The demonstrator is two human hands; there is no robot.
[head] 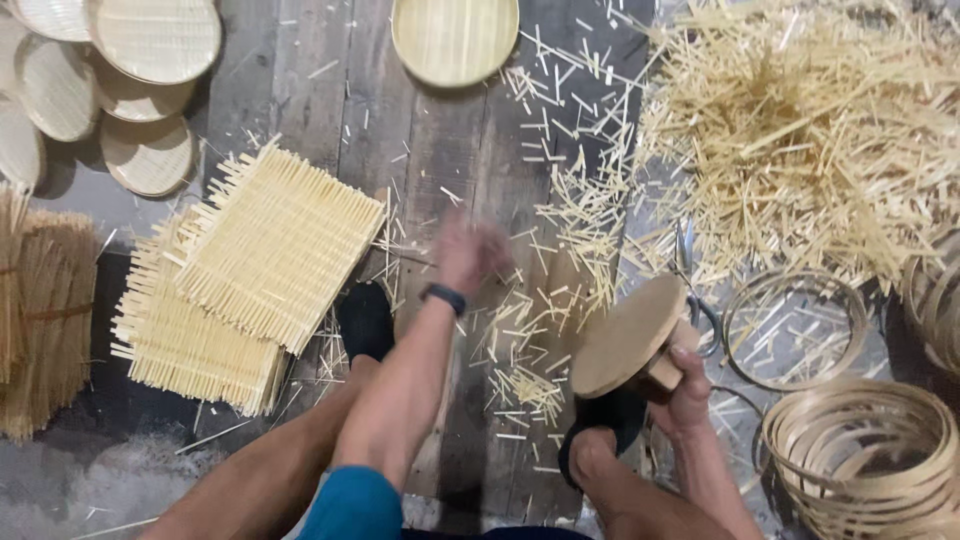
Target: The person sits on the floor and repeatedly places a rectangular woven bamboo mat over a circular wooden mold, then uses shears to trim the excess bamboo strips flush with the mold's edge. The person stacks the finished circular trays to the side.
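Right hand [688,392] closed around the stubby handle of a round wooden mould [628,335], disc face tilted up and leftward, held just above the right foot's dark sandal [600,420]; the grip from below likely keeps the flat face free. Just beyond the mould, partly hidden by it, scissors [700,300] lie on the ground. Left hand [468,250] is out ahead over the plank floor [300,90], motion-blurred, a dark band at the wrist [444,296]; cannot tell whether its fingers are apart or together, and nothing visible in it. Around and past that hand, short bamboo offcuts [545,300] lie scattered. Left of the left hand, two stacked woven bamboo mats [270,240] with fringed edges, within easy reach. Right of the right hand, loose bamboo hoops [795,325] and a coiled stack of hoops [860,450]. Farther off beyond the mould, a large heap of bamboo slivers [800,130]. Far ahead, one finished round woven tray [455,38]; more stacked trays [120,70] at far left; a bundle of strips [40,310] at the left edge.
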